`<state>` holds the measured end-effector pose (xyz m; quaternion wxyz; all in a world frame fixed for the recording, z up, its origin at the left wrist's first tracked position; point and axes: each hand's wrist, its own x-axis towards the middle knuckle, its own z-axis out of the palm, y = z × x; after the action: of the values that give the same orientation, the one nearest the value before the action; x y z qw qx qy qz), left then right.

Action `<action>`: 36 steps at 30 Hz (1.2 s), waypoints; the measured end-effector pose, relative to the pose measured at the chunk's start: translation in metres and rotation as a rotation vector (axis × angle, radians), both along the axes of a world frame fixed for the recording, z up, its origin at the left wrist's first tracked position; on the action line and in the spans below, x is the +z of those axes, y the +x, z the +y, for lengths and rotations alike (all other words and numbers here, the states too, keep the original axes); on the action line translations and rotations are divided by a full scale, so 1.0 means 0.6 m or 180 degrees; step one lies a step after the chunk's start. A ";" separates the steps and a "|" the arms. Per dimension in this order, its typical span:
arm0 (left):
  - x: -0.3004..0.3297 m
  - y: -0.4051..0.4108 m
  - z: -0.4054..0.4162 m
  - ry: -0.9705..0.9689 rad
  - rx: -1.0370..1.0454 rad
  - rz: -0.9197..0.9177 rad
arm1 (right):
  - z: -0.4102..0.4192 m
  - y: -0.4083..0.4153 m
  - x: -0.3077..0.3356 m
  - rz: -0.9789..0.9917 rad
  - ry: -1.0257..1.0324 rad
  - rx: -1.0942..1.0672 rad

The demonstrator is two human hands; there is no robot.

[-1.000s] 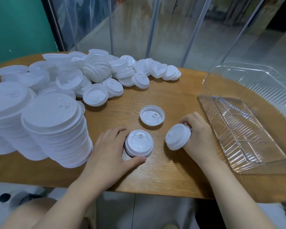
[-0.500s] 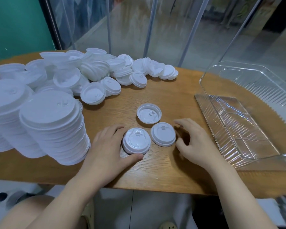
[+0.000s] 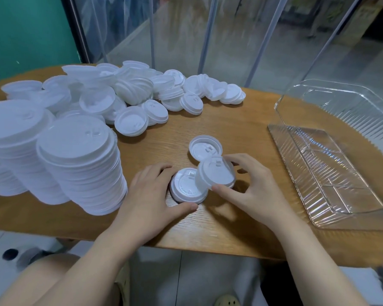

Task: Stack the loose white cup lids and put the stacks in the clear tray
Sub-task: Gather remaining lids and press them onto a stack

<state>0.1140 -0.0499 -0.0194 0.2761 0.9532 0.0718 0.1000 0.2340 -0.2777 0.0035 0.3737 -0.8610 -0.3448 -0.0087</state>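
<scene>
Half a second before, the second lid (image 3: 216,173) had lain flat on the bench (image 3: 230,120); now the right hand (image 3: 250,186) pinched it in its grip, tilted, its lower edge over the first lid (image 3: 184,187). The left hand (image 3: 155,193) kept its grip cupped round that first lid. The clear tray (image 3: 332,171) stood at the right, holding no lids.

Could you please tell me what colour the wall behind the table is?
The wall is teal green, seen top left in the head view.

Second lid (image 3: 216,173) now tilted in right hand (image 3: 250,188).
</scene>
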 end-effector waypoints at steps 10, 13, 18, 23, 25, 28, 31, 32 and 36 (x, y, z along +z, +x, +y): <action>0.000 0.001 0.001 -0.0212 0.0030 -0.0053 | 0.042 -0.024 -0.011 0.0177 -0.0175 0.0305; -0.001 0.003 0.001 -0.0244 0.0050 -0.0082 | 0.049 -0.025 -0.013 0.0192 -0.0177 0.0336; 0.000 0.004 0.001 -0.0217 0.0031 -0.0097 | 0.056 -0.028 -0.008 0.0220 -0.0254 0.0432; -0.001 0.004 0.002 -0.0191 0.0021 -0.0101 | 0.063 -0.026 -0.010 0.0318 -0.0212 0.0381; 0.000 0.003 0.002 -0.0160 0.0023 -0.0085 | 0.065 -0.025 -0.012 0.0339 -0.0222 0.0362; 0.003 0.001 0.000 -0.0112 0.0009 -0.0012 | 0.063 -0.020 -0.012 0.0326 -0.0258 0.0422; 0.006 0.001 0.000 -0.0117 0.0001 0.0108 | 0.055 0.004 -0.015 0.0006 0.0021 0.0217; 0.007 0.000 0.000 -0.0100 0.0000 0.0136 | 0.051 0.017 -0.017 -0.0211 0.0071 0.0038; 0.009 -0.002 -0.002 -0.0075 -0.0016 0.0091 | 0.039 0.060 -0.024 -0.0796 -0.0282 -0.0237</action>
<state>0.1127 -0.0513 -0.0139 0.2866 0.9514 0.0745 0.0849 0.2700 -0.2546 -0.0107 0.2889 -0.8811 -0.3565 -0.1146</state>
